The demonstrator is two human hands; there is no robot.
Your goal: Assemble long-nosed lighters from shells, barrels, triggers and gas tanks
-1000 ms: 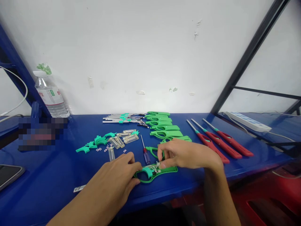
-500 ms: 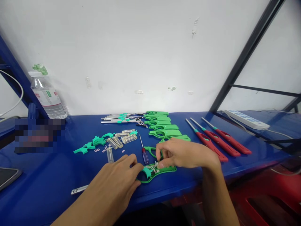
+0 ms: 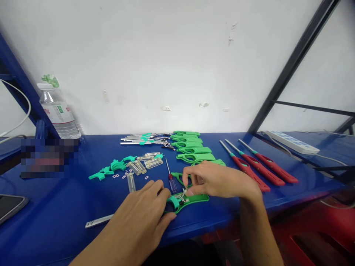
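Note:
A green lighter shell half lies open side up near the table's front edge, with a teal trigger, thin wires and small metal parts inside. My left hand steadies its trigger end, thumb on the near rim and fingers at the far side. My right hand pinches over the middle of the shell, at a small pale piece by the wires; its fingers hide most of it. Just beyond the shell lies a screwdriver with a purple handle. Another green shell is partly covered by my right hand.
Teal triggers and clear fuel tanks lie left of centre. Metal lighter tubes and green shells line the back. Red lighters lie right, near a power strip. A water bottle stands at back left.
My left thumb has shifted right along the shell's near rim, and the left fingers have moved slightly. My right hand keeps its pinch in nearly the same spot. The view has shifted slightly.

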